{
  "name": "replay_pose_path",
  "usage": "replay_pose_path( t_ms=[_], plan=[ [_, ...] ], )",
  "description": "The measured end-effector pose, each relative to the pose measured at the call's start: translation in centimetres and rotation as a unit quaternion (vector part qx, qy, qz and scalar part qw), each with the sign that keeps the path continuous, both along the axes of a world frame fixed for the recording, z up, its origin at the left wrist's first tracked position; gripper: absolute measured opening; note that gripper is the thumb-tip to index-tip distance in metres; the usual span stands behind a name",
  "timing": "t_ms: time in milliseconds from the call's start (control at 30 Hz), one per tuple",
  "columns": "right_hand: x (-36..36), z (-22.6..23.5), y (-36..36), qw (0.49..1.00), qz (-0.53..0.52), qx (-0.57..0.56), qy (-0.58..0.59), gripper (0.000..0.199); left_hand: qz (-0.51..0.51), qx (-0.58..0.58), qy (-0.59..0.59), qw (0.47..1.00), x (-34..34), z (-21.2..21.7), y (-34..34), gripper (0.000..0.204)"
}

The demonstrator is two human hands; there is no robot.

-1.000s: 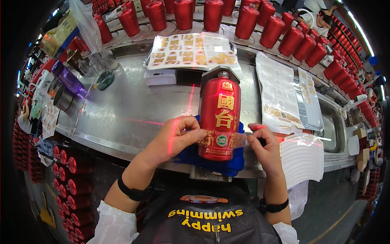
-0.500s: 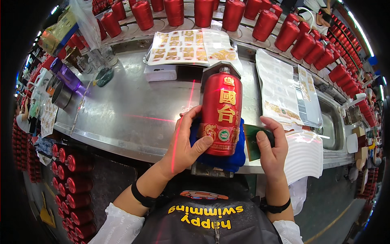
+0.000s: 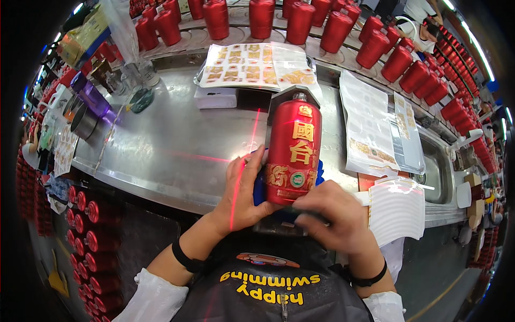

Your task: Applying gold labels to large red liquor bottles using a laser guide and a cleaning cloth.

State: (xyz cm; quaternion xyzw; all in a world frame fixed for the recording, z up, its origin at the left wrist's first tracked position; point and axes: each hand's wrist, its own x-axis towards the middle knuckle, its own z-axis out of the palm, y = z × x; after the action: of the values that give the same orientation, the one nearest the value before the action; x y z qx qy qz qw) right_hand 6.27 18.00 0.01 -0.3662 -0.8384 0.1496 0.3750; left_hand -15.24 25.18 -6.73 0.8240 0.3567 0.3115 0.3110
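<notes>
A red bottle with raised gold characters and a gold band low down lies tilted on its back in front of me, neck pointing away. My left hand is curved round its lower left side, thumb near the base, steadying it. At the lower right of the bottle is my right hand, blurred by motion, with bent fingers close to the base. A dark green, flat scraper, mostly hidden, shows faintly under those fingers. Blue cloth lies beneath the bottle, on a stand whose dark top edge shows behind the neck.
Sheets of gold stickers rest on a white box at the back. More sticker sheets lie right, near a sink. Red bottles line the conveyor behind. A purple cup stands left. Red laser lines cross the steel table.
My right hand has swung left and inward from beside the bottle to its base, carrying the dark green scraper. The left hand has slid slightly down the bottle's side.
</notes>
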Motion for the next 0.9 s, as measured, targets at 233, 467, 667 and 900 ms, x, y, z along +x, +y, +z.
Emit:
replay_pose_path(
  t_ms=[233, 467, 667, 900],
  plan=[
    [-0.2, -2.7, -0.4, 0.857, -0.22, -0.285, 0.37, 0.018, 0.066, 0.306, 0.042, 0.949, 1.7, 1.9, -2.7, 0.074],
    [-0.3, -3.9, -0.2, 0.872, -0.26, -0.255, 0.327, 0.02, 0.109, 0.233, 0.059, 0.964, 1.0, 0.4, -3.0, 0.065],
    [-0.3, -4.2, -0.5, 0.861, -0.266, -0.266, 0.341, 0.022, 0.094, 0.187, 0.127, 0.97, 1.8, 1.7, -3.2, 0.084],
    [1.2, -3.5, -1.2, 0.88, -0.32, -0.16, 0.313, 0.029, 0.042, 0.148, 0.04, 0.987, 1.2, 0.9, -1.3, 0.095]
  ],
)
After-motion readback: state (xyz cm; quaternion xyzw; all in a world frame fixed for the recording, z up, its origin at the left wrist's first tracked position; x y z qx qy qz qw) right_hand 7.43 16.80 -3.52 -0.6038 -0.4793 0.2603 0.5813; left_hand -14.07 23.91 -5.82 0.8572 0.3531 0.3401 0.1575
